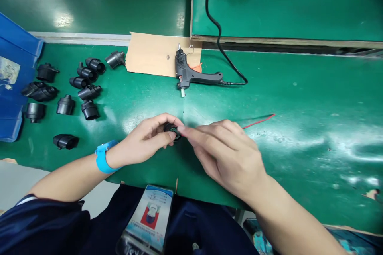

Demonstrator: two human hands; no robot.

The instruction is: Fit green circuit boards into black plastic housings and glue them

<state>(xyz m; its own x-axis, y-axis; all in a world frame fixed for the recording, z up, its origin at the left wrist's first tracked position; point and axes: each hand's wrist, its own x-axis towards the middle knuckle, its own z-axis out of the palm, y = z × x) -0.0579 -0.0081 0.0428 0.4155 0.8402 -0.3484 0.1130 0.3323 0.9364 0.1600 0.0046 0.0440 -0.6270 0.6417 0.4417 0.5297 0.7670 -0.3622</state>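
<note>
A glue gun (185,73) lies partly on cardboard (151,53), well apart from a blue bin (18,44).

Much Lies Covered or Out of View

From here, the left hand's (151,137) fingers partly cover the round black part (170,128); its inner detail is too small to tell. The right hand (229,151) hides a stretch of red wire (260,121). The blue bin (12,107) is cut off leftward, the black cord (220,36) at the top. The badge's (151,217) small print defeats me.

Round black part (171,128) in left hand (149,137)
</note>
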